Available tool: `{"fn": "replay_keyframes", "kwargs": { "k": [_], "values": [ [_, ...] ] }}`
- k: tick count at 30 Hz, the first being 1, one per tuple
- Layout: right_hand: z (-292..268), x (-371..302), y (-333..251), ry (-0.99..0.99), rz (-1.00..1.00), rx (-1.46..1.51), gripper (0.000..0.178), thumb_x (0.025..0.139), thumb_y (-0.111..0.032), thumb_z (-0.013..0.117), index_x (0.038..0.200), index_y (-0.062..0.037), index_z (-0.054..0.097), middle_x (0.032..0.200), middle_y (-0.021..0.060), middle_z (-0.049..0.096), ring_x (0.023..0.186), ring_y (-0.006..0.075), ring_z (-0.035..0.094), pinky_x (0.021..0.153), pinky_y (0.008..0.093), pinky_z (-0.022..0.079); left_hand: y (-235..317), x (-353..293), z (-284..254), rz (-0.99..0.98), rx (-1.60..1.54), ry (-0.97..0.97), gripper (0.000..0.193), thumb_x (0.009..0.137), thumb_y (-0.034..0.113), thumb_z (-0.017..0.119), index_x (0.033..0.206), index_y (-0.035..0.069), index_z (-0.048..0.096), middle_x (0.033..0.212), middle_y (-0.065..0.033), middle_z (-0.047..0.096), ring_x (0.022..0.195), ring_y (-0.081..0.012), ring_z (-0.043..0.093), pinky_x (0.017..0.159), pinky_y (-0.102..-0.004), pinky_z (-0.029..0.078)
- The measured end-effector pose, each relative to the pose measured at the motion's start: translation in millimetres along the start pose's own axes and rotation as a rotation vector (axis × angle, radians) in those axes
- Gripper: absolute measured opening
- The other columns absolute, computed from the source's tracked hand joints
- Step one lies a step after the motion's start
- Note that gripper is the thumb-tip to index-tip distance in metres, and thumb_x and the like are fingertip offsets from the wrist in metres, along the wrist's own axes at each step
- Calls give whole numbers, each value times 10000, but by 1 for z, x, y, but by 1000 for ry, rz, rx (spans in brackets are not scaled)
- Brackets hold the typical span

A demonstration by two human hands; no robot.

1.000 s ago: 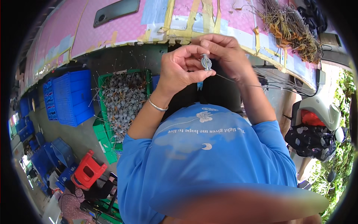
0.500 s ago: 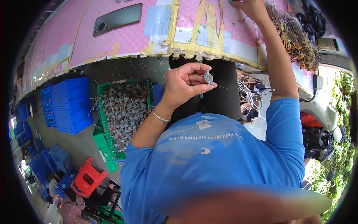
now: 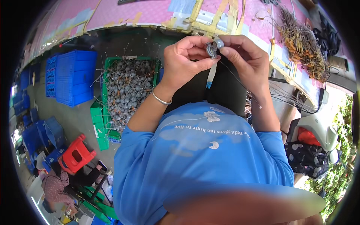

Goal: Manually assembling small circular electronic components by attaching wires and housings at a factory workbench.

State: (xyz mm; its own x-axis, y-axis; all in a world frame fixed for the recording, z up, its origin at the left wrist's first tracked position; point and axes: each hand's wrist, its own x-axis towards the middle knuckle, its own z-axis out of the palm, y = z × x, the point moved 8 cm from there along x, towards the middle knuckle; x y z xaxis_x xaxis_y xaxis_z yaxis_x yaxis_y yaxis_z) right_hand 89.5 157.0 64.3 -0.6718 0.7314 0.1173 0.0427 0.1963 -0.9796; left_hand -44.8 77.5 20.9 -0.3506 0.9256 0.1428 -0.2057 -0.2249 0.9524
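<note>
Just off the table's near edge, my two hands meet over my lap. My left hand [image 3: 183, 62] is closed, pinching a small grey housing [image 3: 211, 50] between thumb and fingers. A thin dark wire hangs from the held parts and passes under my right wrist to a small tip. My right hand [image 3: 247, 58] pinches a rounded, shiny grey cap [image 3: 218, 42] right against the housing. Whether the two parts are joined I cannot tell, since my fingers cover the contact.
The pink taped table [image 3: 123, 15] spans the far side, with a bundle of wired parts [image 3: 300, 45] at right. Left of me, a green crate [image 3: 106, 75] holds many grey wired pieces. Beyond stand blue crates [image 3: 77, 78], a red stool [image 3: 77, 153] and another person [image 3: 56, 187].
My right hand has come back from the far right of the table to meet my left hand, bringing the grey cap. The left hand still holds the housing.
</note>
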Motion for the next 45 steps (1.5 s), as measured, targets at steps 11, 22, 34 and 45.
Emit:
{"fn": "replay_keyframes", "kwargs": {
  "k": [11,22,34,45],
  "values": [
    [-2,-33,-3,11,-34,3,199,894,0,671,1089,30,689,981,54,695,919,107,640,848,248,522,19,-15,18,74,169,-10,401,714,-39,797,1091,-18,662,918,-84,731,809,-121,714,729,-247,582],
    [-9,-33,7,88,-10,-185,179,878,-20,698,1053,15,715,946,46,707,872,96,645,786,235,530,43,-20,36,420,613,4,351,709,-66,767,1042,0,676,891,-68,725,749,-125,724,671,-238,587],
    [-12,-29,43,-122,88,674,298,964,-147,602,1193,43,623,1070,121,679,1001,208,652,893,331,520,9,-13,52,114,83,-175,465,784,-147,705,1224,-20,625,1163,-118,660,943,-167,694,825,-268,593],
    [5,-20,55,127,66,873,215,976,-159,594,1077,29,610,1032,129,674,943,180,650,869,299,524,0,-5,50,134,42,2,466,730,-57,786,1161,-52,608,1016,-91,667,901,-170,708,791,-280,595]
  ]
}}
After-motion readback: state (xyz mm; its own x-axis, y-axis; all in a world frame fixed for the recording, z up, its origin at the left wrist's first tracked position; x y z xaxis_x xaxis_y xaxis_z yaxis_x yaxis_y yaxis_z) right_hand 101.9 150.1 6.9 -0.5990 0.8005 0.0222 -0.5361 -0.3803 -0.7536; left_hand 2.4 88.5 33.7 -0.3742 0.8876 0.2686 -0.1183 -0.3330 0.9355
